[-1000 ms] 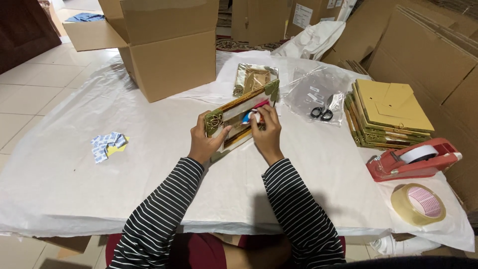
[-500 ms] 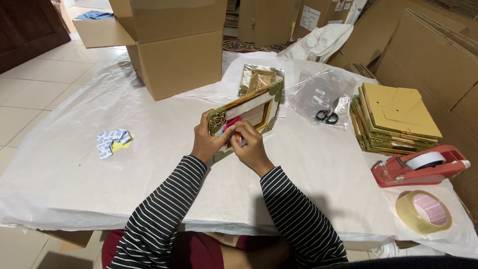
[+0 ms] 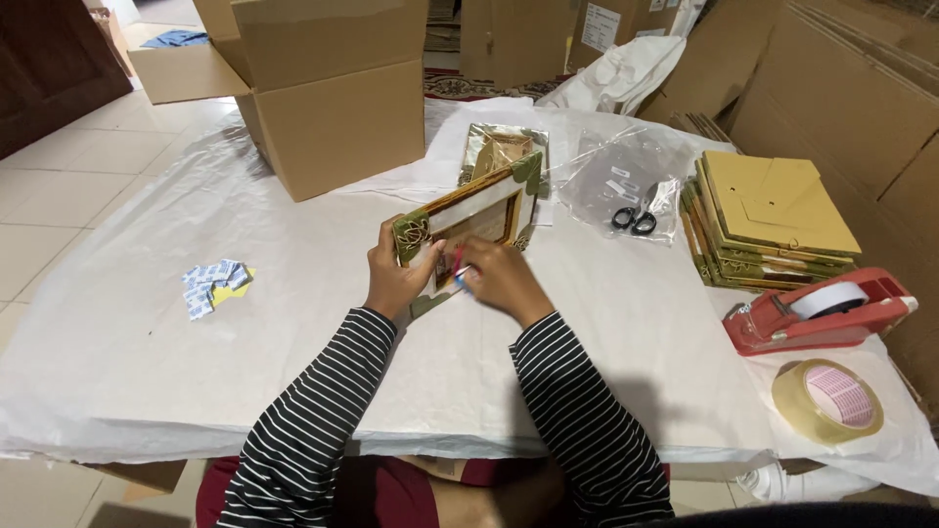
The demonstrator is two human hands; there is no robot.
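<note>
left hand (image 3: 391, 279) grips gold-green box (image 3: 469, 220) tilted; right hand (image 3: 501, 279) pinches small red-blue item (image 3: 460, 269) w/ fingers narrow. box could slip, it's only held at near-left corner.

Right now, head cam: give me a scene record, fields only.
surface: table under a white plastic sheet
left hand: grips the left end of a green-and-gold decorated box, tilted up
right hand: at the box's open front, pinching a small red-and-blue item; what it is cannot be told
behind: open cardboard box
right side: stack of flat gold boxes, black scissors on a clear bag, red tape dispenser, tape roll
left side: small blue-and-yellow packets
</note>
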